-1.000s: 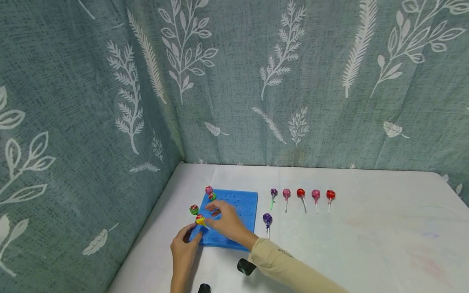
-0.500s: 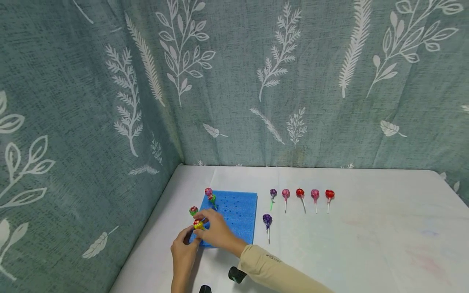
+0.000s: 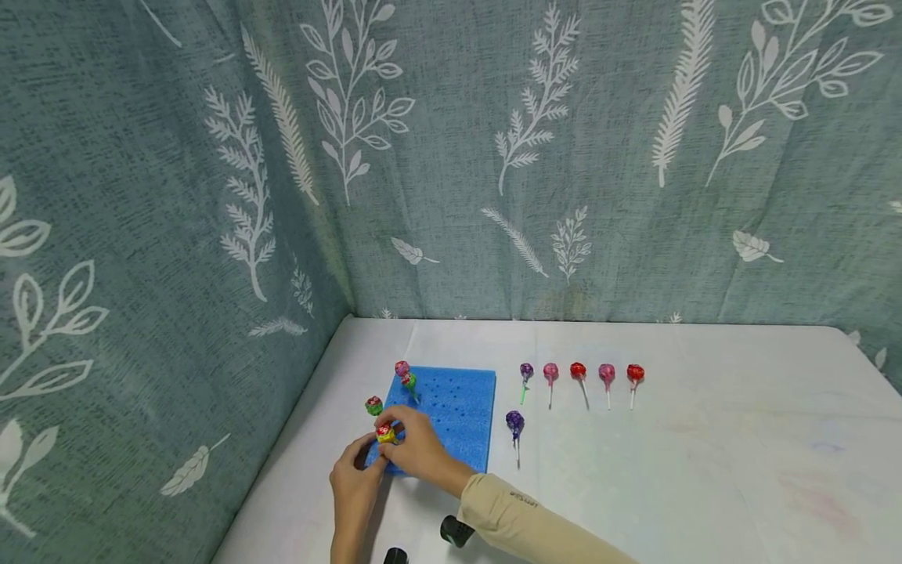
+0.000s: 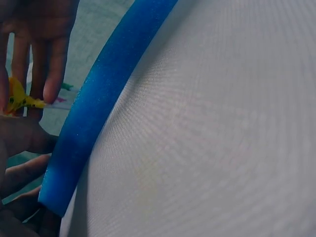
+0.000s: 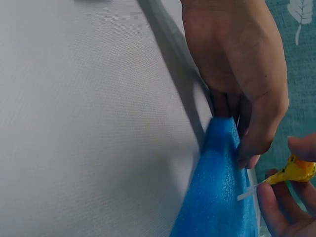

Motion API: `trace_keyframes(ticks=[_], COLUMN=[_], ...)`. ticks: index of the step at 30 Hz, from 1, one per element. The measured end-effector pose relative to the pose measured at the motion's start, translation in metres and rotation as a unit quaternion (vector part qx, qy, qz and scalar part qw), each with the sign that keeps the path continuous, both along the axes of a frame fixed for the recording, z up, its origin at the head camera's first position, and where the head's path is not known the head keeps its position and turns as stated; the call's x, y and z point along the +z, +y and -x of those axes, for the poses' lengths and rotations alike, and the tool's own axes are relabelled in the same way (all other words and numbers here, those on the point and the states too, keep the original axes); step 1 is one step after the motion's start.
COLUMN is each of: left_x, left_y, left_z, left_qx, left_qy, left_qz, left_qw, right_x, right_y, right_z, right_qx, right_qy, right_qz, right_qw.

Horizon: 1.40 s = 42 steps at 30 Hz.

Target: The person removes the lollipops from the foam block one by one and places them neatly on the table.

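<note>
A blue foam board (image 3: pixel 461 419) with small holes lies on the table's left part. My left hand (image 3: pixel 355 484) grips its near left corner, thumb on top. My right hand (image 3: pixel 423 450) pinches a yellow lollipop (image 3: pixel 384 435) above that corner, head up. In the right wrist view, the lollipop's white stick (image 5: pixel 247 192) points at the foam; whether its tip has entered cannot be told. Along the board's left side stand a pink lollipop (image 3: pixel 402 367), a green one (image 3: pixel 409 381) and a red-and-green one (image 3: pixel 373 405).
Right of the board, several lollipops lie in a row, from a purple one (image 3: pixel 526 371) to a red one (image 3: pixel 636 373). Another purple lollipop (image 3: pixel 515 424) lies nearer. Black cylindrical objects (image 3: pixel 456 531) show near the forearms. A patterned curtain (image 3: pixel 451 258) borders the white table (image 3: pixel 705 470).
My right hand has moved left and down with the yellow lollipop, which has gone from slanted to more upright. My left hand has stayed at the board's corner.
</note>
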<state>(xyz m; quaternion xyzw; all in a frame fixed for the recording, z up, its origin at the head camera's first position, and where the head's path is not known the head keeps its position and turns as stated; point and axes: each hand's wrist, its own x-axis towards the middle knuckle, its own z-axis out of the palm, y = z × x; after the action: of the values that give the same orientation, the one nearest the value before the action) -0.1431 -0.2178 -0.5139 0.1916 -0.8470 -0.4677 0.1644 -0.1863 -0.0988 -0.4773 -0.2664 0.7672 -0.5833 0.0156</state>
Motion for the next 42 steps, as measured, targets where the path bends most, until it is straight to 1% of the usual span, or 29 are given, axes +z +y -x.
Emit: trace_keyframes(ticks=[3, 8, 12, 19, 24, 30, 32, 38, 42], left_x=[0.001, 0.0, -0.002, -0.004, -0.003, 0.001, 0.001, 0.0, -0.002], left_y=[0.0, 0.0, 0.001, 0.001, 0.002, 0.003, 0.004, 0.005, 0.004], left_z=[-0.001, -0.001, 0.0, 0.001, 0.001, 0.0, 0.0, 0.001, 0.002], left_qx=[-0.001, -0.005, -0.003, -0.002, -0.001, 0.0, 0.001, 0.0, 0.003], left_qy=[0.002, 0.004, 0.007, 0.009, 0.0, -0.002, -0.002, -0.012, -0.003], left_qz=[-0.001, -0.006, -0.006, -0.005, -0.006, -0.005, -0.003, -0.002, -0.002], left_qw=[1.0, 1.0, 1.0, 0.9999, 1.0, 1.0, 1.0, 0.9999, 1.0], right_x=[-0.001, 0.0, 0.006, 0.023, 0.03, 0.039, 0.045, 0.074, 0.082], right_y=[0.002, 0.008, 0.014, 0.027, 0.036, 0.051, 0.057, 0.076, 0.086], right_z=[0.001, 0.005, 0.006, 0.003, 0.001, -0.002, -0.005, -0.021, -0.025], right_qx=[0.0, -0.029, -0.048, -0.045, -0.038, -0.033, -0.033, -0.047, -0.058], right_qy=[-0.018, -0.009, -0.002, -0.007, -0.007, -0.028, -0.034, -0.036, -0.026], right_qz=[0.035, 0.078, 0.092, 0.093, 0.095, 0.106, 0.111, 0.105, 0.095], right_qw=[0.999, 0.997, 0.995, 0.995, 0.995, 0.993, 0.993, 0.993, 0.993])
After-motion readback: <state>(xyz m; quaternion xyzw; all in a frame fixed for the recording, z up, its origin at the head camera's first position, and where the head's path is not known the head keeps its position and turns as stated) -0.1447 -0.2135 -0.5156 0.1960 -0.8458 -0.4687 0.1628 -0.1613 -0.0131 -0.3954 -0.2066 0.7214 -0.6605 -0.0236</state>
